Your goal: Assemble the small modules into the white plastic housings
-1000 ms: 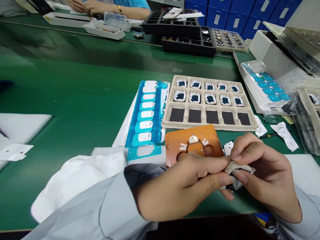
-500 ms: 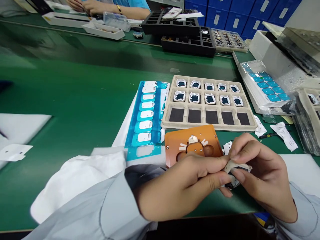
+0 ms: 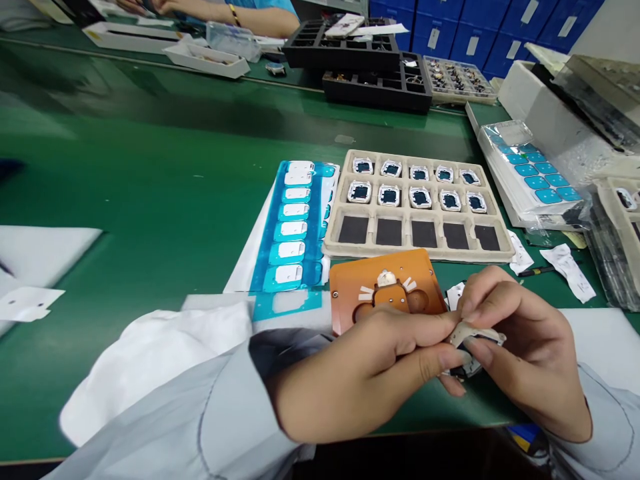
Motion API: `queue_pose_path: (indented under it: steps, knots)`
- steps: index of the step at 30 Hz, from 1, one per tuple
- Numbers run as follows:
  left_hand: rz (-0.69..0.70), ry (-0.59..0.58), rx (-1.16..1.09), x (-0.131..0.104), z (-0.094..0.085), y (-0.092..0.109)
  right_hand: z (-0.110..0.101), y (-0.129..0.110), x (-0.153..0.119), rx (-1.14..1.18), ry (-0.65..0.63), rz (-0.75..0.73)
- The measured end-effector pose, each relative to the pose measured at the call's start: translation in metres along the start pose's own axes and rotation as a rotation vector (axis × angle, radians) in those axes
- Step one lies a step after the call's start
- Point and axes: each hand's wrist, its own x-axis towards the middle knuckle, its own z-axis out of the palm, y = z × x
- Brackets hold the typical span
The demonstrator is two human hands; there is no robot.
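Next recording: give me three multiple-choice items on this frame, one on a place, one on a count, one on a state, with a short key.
1. Where does the orange jig lie?
A. Just near of the beige tray
B. Inside a black tray
C. On the blue bins

2. How many of the beige tray's pockets hold a part?
A. Five
B. Ten
C. Fifteen

3. What are the two hands doing?
A. Resting flat on the table
B. Both pinching one small part
C. Lifting the beige tray

Key: 1 A, the jig sits on the green table between the tray and the hands. 2 B, the two far rows of five are filled, and the near row shows only dark pads. 3 B, the left hand and right hand meet on the small part, fingers closed on it.
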Motion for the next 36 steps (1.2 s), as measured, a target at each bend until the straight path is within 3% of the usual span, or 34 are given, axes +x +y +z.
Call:
queue_pose_path:
  steps: [24,26,30,36]
  knots:
    - [-0.004,-0.005,0.026,-0.003,0.001,0.003,-0.003,-0.001,0.0,-0.052,-0.014,-0.043]
    - [0.018,0.048,0.062,-0.006,0.003,0.002,-0.006,0.001,0.0,-0.092,-0.027,-0.085]
    - [0.096,0.259,0.157,-0.013,0.01,-0.007,-0.014,0.006,-0.001,-0.159,0.032,-0.176]
    - [0.185,0.385,0.273,-0.018,0.018,-0.023,-0.013,0.014,-0.001,0.08,-0.05,-0.002]
